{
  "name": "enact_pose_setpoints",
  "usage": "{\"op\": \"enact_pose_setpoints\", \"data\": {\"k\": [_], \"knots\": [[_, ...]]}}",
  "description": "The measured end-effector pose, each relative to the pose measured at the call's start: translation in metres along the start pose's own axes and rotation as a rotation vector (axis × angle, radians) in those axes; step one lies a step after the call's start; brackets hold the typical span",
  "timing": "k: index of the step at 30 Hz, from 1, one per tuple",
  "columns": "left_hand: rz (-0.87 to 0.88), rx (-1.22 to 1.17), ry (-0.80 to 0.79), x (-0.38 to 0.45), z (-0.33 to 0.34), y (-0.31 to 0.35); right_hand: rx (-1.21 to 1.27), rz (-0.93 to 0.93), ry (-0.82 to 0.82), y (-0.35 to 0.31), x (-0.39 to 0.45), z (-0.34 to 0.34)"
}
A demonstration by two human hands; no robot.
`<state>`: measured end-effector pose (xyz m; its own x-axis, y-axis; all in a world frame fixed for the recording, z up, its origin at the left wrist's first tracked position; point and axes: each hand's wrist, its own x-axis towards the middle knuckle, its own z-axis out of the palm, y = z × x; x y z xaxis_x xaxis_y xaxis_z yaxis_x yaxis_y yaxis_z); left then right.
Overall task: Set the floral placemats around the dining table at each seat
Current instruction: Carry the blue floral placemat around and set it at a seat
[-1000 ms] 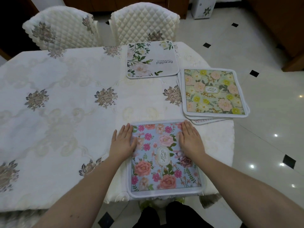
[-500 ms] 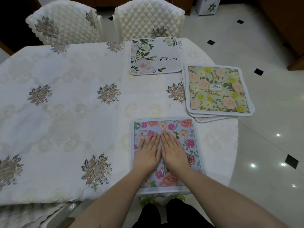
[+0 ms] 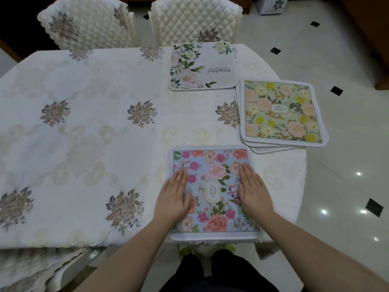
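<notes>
The blue placemat [image 3: 212,191] lies at the table's [image 3: 84,144] near edge. My left hand [image 3: 174,199] and right hand [image 3: 252,191] press flat on it, fingers spread open, gripping nothing. More mats [image 3: 282,112] sit stacked at the right edge. The table's left side is bare.

I see the cloth-covered counter [image 3: 84,144] carrying a blue placemat [image 3: 212,165], a white placemat [image 3: 210,60], and a yellow-topped stack [image 3: 282,112].
</notes>
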<state>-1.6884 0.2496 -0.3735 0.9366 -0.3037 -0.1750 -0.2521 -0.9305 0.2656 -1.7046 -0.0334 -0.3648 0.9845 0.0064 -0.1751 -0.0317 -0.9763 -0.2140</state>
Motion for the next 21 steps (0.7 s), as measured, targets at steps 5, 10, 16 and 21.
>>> {"op": "enact_pose_setpoints", "data": {"k": [5, 10, 16, 21], "knots": [[0.018, 0.015, -0.014, -0.008, 0.000, -0.010, -0.007, 0.015, 0.000, -0.004, 0.001, 0.000], [-0.060, -0.023, 0.006, -0.002, -0.002, 0.008, 0.068, 0.017, 0.080, -0.036, 0.000, 0.004], [0.024, -0.011, -0.029, -0.016, 0.020, 0.036, 0.004, -0.253, -0.064, -0.095, -0.022, 0.030], [0.093, 0.032, -0.045, -0.039, 0.017, 0.025, -0.041, -0.236, -0.137, -0.077, -0.041, 0.023]]}}
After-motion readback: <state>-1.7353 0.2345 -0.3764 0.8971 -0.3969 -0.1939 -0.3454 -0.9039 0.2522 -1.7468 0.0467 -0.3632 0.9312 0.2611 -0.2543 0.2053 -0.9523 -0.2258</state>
